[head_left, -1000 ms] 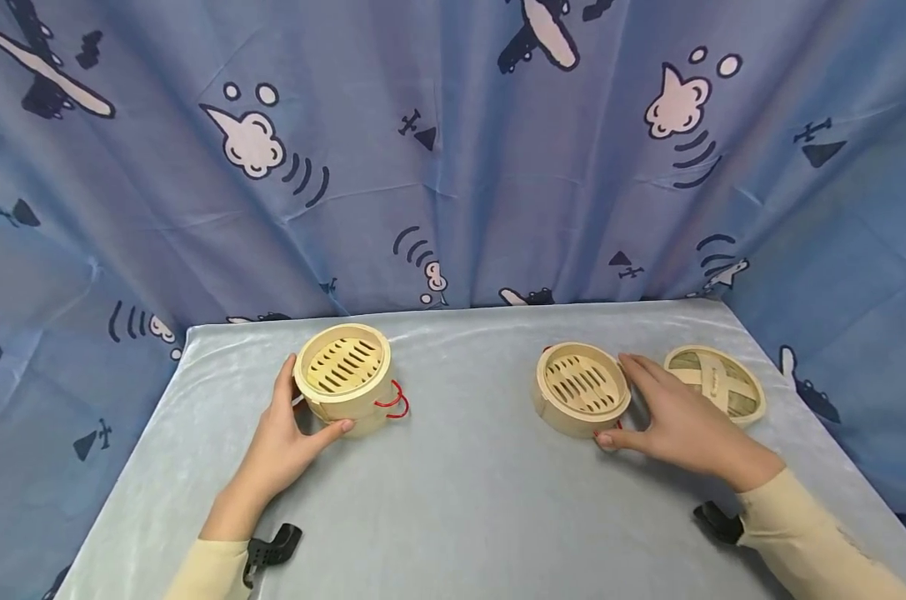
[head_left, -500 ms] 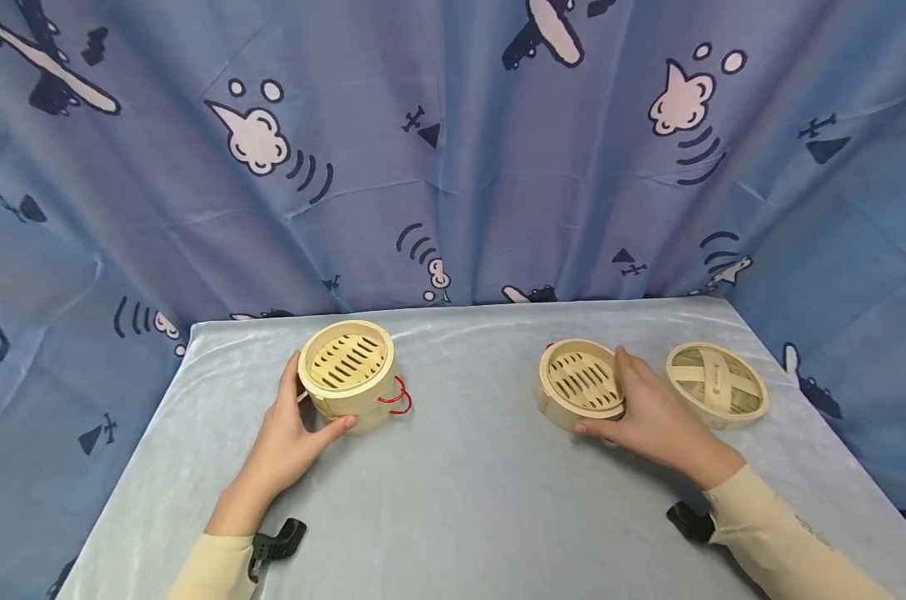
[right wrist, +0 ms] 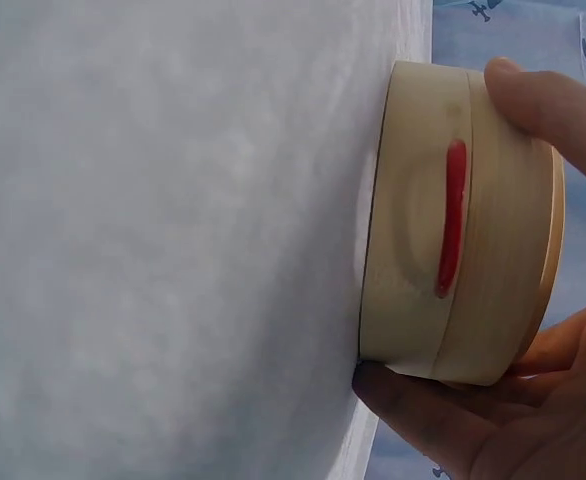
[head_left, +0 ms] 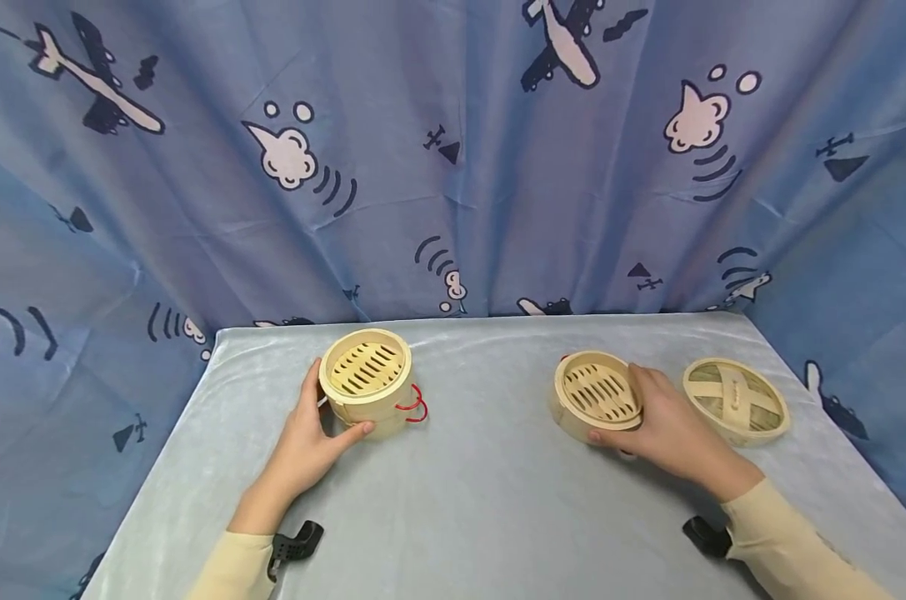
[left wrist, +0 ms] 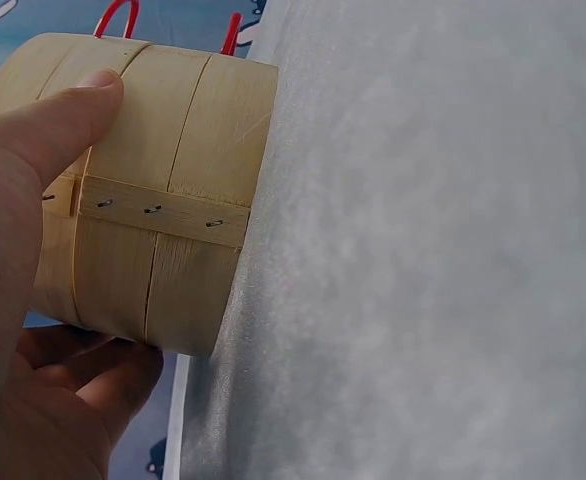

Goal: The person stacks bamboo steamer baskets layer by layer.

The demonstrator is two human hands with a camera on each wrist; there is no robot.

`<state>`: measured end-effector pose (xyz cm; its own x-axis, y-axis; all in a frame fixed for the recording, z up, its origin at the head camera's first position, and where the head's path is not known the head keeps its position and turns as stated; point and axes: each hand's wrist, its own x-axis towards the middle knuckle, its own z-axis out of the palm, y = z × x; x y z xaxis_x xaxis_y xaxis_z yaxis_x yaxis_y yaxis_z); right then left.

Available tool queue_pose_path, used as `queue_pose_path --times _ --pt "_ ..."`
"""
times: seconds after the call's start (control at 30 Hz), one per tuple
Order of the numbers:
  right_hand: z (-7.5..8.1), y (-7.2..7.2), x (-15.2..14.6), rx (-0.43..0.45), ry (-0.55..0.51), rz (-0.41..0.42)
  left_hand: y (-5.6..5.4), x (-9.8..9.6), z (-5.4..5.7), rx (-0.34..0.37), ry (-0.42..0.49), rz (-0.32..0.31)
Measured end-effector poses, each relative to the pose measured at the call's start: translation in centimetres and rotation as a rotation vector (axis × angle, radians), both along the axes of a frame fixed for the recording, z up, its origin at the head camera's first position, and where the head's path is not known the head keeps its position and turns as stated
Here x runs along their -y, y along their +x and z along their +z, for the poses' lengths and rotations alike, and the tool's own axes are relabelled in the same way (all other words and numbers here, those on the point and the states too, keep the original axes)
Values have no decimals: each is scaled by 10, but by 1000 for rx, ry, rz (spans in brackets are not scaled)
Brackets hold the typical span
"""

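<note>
Head view: taken from above the near side, aimed forward and down; pale grey-blue velvety tablecloth (head_left: 468, 508) and blue aeroplane-printed fabric curtain (head_left: 490, 208) both taken in, hands at middle range. Left wrist view: shot from close by the left hand (head_left: 306, 450), rolled about a quarter turn, tablecloth at 3 o'clock. Tall round pale-bamboo steamer (left wrist: 178, 150) shown side-on at 10 o'clock; seen from above at 8 o'clock in head view. Right wrist view: equally close by the right hand (head_left: 666, 433), rolled the opposite way, tablecloth at 9 o'clock. Low round pale-bamboo steamer (right wrist: 503, 240) framed side-on at 3 o'clock; shared with head view at 4 o'clock.
</note>
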<state>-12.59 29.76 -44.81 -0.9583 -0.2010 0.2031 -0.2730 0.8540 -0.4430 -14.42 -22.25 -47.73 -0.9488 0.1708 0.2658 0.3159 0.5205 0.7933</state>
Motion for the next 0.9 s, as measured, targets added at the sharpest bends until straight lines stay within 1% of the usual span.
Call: queue_pose_path --times 0.2,0.33,0.43,0.53,0.67,0.8,0.9 --pt "0 -15 1 -1 6 33 4 2 -4 -2 0 30" --pt "1 -24 3 21 -1 52 8 2 -7 -10 4 47" --pt "1 -29 4 36 -8 59 10 3 -9 -11 5 55" --pt "5 -32 3 37 -3 60 11 0 -11 -7 6 59" --pt "15 -22 -8 31 10 23 1 -14 -11 -19 14 25" --pt "27 -10 -20 39 47 -25 -14 -34 -11 -36 31 -40" --pt "38 -3 -26 20 57 -44 -24 -47 -12 -39 37 -87"
